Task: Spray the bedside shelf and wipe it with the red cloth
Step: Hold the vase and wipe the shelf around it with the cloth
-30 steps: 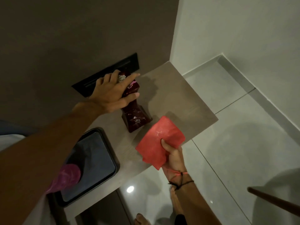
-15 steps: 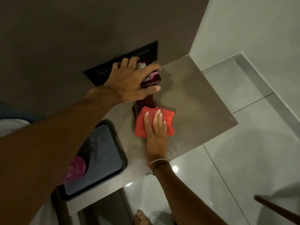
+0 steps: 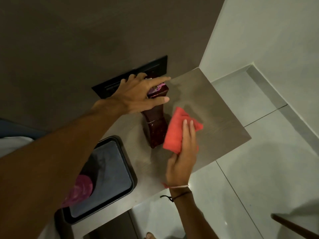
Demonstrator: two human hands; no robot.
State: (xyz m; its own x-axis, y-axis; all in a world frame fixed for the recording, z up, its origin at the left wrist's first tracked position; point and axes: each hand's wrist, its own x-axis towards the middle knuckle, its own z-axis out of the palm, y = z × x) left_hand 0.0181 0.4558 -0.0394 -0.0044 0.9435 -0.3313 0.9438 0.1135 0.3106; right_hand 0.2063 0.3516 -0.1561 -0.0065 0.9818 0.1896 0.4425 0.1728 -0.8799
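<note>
The bedside shelf [image 3: 214, 111] is a grey-brown wood-grain board fixed in the wall corner. A dark red glossy vase [image 3: 155, 130] stands on it near the middle. My left hand [image 3: 138, 95] grips the vase's top from above. The red cloth [image 3: 177, 130] lies bunched on the shelf just right of the vase's base. My right hand [image 3: 183, 157] presses on the cloth with fingers flat, thumb under its near edge. No spray bottle shows in view.
A black tray [image 3: 110, 171] sits on the shelf's left part, with a pink object [image 3: 79, 190] partly hidden under my left arm. A black wall panel [image 3: 155, 66] is behind the vase. White tiled floor [image 3: 259, 169] lies right of the shelf; a dark wooden edge [image 3: 293, 226] shows bottom right.
My right hand brought the cloth down onto the shelf beside the vase, then slid it to the right and toward me. My left hand stays on the vase top.
</note>
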